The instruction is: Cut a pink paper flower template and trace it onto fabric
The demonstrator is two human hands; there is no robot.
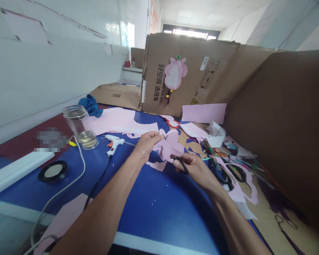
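Observation:
My left hand [146,144] pinches the left edge of a pink flower-shaped cutout [171,144] with wavy, rounded lobes. In my right hand [192,167] is a pair of scissors with black handles [184,166], its blades mostly hidden at the cutout's lower right edge. Both hands are above the blue table, close together. Beneath the cutout lies a curved pink scrap [158,165]. To the left of my left hand rests a white glue gun [115,144] with an orange trigger.
A glass jar [86,131] and a black tape roll [53,171] stand at left. Pink sheets [117,119] lie behind. Scraps and tools clutter the right, near more scissors [285,226]. A cardboard box [202,74] bearing a pink flower-like piece [175,73] rises at the back.

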